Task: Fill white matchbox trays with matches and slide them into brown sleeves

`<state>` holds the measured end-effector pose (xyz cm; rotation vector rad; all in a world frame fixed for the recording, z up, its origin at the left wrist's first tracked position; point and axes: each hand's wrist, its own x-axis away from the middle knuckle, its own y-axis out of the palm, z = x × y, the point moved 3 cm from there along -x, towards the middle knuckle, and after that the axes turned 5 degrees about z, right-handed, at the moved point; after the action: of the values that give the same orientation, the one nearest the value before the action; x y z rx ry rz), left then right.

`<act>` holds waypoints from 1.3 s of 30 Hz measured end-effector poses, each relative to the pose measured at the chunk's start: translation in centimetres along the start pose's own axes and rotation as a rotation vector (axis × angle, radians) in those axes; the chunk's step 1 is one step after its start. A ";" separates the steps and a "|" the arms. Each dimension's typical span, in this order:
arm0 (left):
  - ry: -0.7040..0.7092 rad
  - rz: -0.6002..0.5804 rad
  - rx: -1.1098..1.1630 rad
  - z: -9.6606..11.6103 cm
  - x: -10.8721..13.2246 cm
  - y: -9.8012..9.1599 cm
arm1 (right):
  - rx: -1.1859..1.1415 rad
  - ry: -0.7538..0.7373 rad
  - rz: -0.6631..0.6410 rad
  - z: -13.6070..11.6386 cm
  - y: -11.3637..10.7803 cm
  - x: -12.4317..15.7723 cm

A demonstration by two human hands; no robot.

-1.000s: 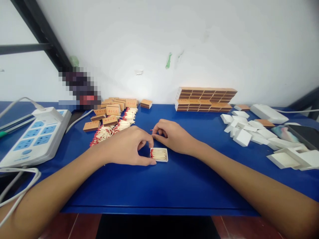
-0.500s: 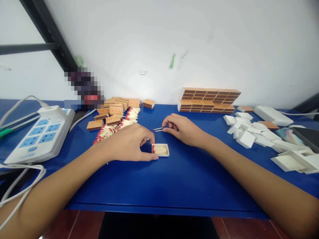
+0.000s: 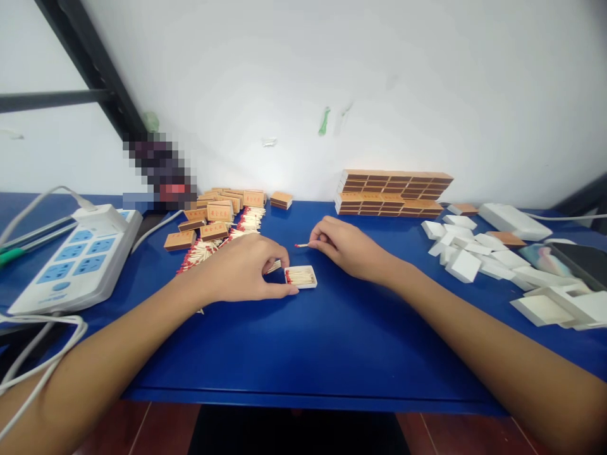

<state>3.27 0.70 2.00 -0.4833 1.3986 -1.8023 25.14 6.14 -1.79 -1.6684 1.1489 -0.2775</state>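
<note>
My left hand [image 3: 251, 268] is closed at the left end of a small white matchbox tray [image 3: 314, 284], thumb at the near side and index finger at the far corner. Red-headed matches [image 3: 300, 276] lie side by side in the tray. A few pale matchsticks [image 3: 274, 267] show under the fingers of this hand; whether they are held is unclear. Beyond the tray, my right hand [image 3: 339, 243] pinches a match [image 3: 301, 245] between thumb and fingertips, its red head pointing left. A heap of loose matches [image 3: 251, 218] lies past my left hand, partly hidden by it.
Filled-looking matchboxes [image 3: 220, 212] lie around the match heap, and a single matchbox [image 3: 281, 200] stands nearby. Stacked matchboxes [image 3: 393, 193] line the wall. White trays [image 3: 463, 265] and a phone [image 3: 581, 262] lie right. A power strip [image 3: 78, 259] with cables sits left.
The tray and my left hand have shifted slightly up and left, the tray now a little tilted. Two matches showed apart in my right fingertips before; now one is visible.
</note>
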 end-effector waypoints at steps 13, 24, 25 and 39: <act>-0.050 0.068 -0.090 -0.5 0.0 -0.1 | -0.006 -0.052 0.076 -2.2 -2.1 1.9; -0.049 0.111 -0.052 -0.6 -0.1 0.1 | 0.032 -0.057 -0.012 -4.2 -0.9 2.6; -0.040 0.115 -0.052 -0.6 -0.1 0.1 | 0.030 -0.063 -0.008 -4.3 -0.9 2.6; 0.074 0.076 -0.026 -0.3 -0.1 0.5 | -0.148 -0.217 -0.069 -5.4 -0.2 3.2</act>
<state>3.30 0.97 1.51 -0.3745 1.4733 -1.7582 23.29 0.35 -0.41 -1.8216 0.9699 -0.0529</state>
